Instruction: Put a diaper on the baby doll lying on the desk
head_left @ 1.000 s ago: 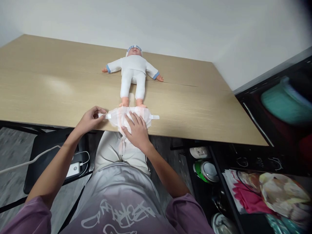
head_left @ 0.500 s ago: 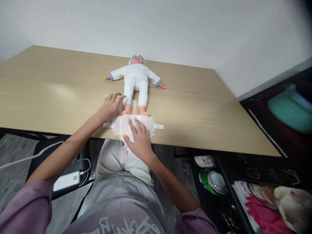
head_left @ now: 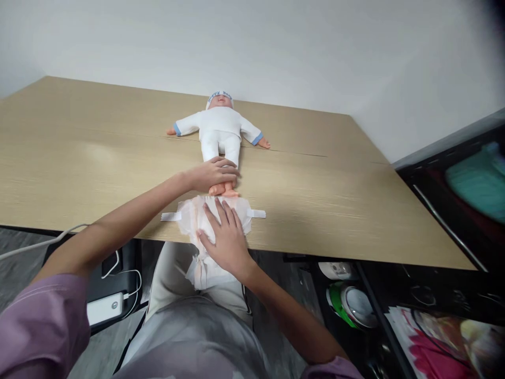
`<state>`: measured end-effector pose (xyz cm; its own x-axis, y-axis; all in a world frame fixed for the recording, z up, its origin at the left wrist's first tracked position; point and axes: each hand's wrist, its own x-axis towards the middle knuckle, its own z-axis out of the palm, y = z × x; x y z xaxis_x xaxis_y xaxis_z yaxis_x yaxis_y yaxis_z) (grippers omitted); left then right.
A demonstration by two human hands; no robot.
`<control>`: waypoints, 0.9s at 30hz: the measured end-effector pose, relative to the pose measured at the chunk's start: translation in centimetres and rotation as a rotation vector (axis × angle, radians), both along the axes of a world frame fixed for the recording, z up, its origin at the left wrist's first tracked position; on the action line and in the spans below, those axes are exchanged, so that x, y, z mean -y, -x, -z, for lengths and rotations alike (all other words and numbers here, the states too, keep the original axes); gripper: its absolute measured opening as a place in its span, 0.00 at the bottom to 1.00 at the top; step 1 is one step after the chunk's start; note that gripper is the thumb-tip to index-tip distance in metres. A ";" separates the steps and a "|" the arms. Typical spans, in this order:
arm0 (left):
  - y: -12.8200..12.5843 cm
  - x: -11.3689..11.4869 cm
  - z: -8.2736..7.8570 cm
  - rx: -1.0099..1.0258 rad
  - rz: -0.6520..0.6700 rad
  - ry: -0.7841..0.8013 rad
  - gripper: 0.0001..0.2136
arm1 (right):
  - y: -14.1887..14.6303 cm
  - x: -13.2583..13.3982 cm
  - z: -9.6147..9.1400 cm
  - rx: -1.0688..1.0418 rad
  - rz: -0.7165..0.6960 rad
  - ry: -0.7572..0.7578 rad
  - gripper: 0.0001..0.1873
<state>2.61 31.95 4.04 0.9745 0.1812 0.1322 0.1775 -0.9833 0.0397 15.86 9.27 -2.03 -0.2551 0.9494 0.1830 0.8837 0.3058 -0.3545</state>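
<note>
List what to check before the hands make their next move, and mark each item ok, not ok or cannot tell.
1. Doll on its back, face up on the table: ok.
2. Left hand across both of the doll's lower legs, fingers curled over them: ok.
3. Firmness of that hold: cannot tell; the palm side is hidden.
4. Right hand laid on the diaper, fingers spread: ok.
5. Both side tabs stretched outward, clear of the hands: ok.
6. Whole diaper on the table: not ok; its near end hangs over the edge above the lap.
</note>
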 end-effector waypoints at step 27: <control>0.2 -4.6 -11.7 0.606 -0.078 0.487 0.18 | -2.3 -33.4 0.5 -0.142 -0.027 0.008 0.31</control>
<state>2.38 36.54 15.79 0.7400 0.4206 0.5249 0.0551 -0.8156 0.5760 18.18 42.62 -2.49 -0.2529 0.9441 0.2114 0.8159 0.3256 -0.4778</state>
